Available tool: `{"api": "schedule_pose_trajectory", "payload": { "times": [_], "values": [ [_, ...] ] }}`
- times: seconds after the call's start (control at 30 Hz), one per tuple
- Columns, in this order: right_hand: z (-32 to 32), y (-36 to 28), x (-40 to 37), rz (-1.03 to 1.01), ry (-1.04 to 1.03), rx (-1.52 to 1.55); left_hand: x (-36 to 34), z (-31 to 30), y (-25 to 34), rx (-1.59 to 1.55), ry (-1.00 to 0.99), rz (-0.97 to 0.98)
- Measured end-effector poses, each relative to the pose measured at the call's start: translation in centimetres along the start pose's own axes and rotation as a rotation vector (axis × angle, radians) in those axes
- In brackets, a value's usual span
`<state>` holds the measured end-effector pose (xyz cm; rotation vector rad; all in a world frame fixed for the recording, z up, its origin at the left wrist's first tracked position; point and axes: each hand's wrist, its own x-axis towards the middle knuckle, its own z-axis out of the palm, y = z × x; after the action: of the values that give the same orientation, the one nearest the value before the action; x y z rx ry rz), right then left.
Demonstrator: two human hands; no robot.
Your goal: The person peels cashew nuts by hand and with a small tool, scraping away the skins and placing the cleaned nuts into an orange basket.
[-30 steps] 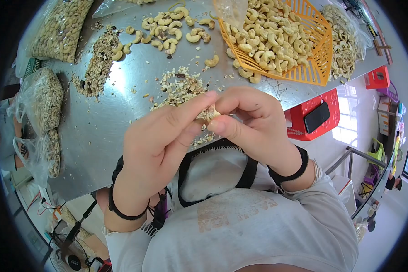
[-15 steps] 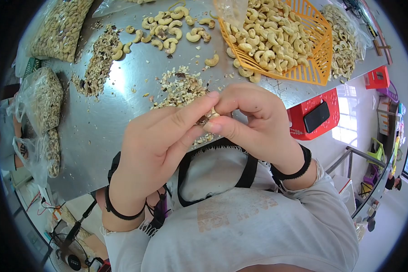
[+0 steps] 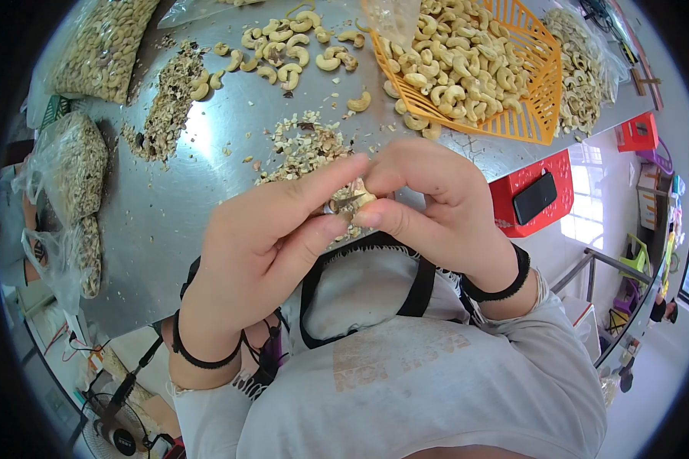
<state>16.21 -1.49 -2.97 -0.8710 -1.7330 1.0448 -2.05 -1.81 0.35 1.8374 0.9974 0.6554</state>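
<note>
My left hand (image 3: 272, 237) pinches a small metal blade (image 3: 347, 202) between thumb and fingers, its tip pointing right. My right hand (image 3: 429, 203) holds a cashew (image 3: 361, 196) between thumb and index finger, and the blade touches it. Both hands are over the table's near edge. Just beyond them lies a heap of cashew crumbs (image 3: 302, 149). Loose cashews (image 3: 283, 50) are spread farther back on the metal table (image 3: 230, 126). An orange basket (image 3: 543, 84) full of cashews stands beyond my right hand.
Bags of nuts (image 3: 103, 53) and crumbs (image 3: 80, 172) line the left side. A longer crumb pile (image 3: 168, 107) lies back left. At the right, a phone (image 3: 534, 198) rests on a red stool (image 3: 564, 180). Another cashew bag (image 3: 578, 76) is beyond the basket.
My fingers have shifted slightly apart, so the blade and the cashew now show between them. The rest looks the same.
</note>
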Motion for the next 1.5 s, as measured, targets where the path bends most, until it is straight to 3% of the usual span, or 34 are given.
{"api": "schedule_pose_trajectory", "payload": {
  "times": [0.13, 0.2, 0.33, 0.43, 0.53, 0.6, 0.7, 0.97, 1.03, 1.2, 1.27, 1.33, 1.5],
  "values": [
    [-0.3, 0.1, 0.0, -0.039, -0.052, -0.014, 0.1, -0.6, 0.1, 0.127, -0.081, 0.027],
    [-0.3, 0.0, 0.0, -0.037, -0.055, -0.014, 0.2, -0.3, -0.3, 0.105, -0.022, 0.139],
    [-0.3, -0.2, -0.1, -0.024, -0.066, -0.008, 0.1, -0.3, 0.1, 0.151, -0.041, 0.078],
    [-0.3, -0.1, 0.0, -0.028, -0.061, -0.001, 0.1, 0.0, -0.2, 0.173, 0.042, 0.154],
    [-0.4, -0.1, 0.0, -0.023, -0.071, 0.011, -0.1, -0.1, -0.2, 0.089, 0.03, 0.093],
    [-0.4, 0.0, 0.0, -0.008, -0.073, 0.015, -0.3, 0.0, -0.1, -0.121, 0.05, -0.094],
    [-0.4, 0.1, -0.1, 0.016, -0.076, 0.032, -0.1, 0.4, -0.6, -0.141, 0.089, 0.003],
    [0.1, 0.3, -0.5, 0.087, -0.061, 0.147, 0.1, 0.4, 0.1, -0.144, 0.021, -0.055],
    [0.4, 0.2, -0.8, 0.26, -0.011, 0.487, 0.1, 0.3, 0.3, -0.18, -0.003, -0.114],
    [-1.3, -0.2, -0.6, 0.304, 0.086, 0.485, 0.0, 0.4, 0.4, -0.193, 0.108, -0.235],
    [-2.9, -0.7, -0.8, 0.315, 0.162, 0.473, -0.3, 0.4, 0.2, -0.169, 0.112, -0.195],
    [-4.6, -1.2, -0.8, 0.25, 0.398, 0.421, -0.4, 0.2, 0.0, -0.138, 0.165, -0.245],
    [-11.1, -0.2, -1.4, 0.139, 0.705, 0.219, -0.2, 0.3, -0.1, -0.176, 0.2, -0.296]
  ]
}}
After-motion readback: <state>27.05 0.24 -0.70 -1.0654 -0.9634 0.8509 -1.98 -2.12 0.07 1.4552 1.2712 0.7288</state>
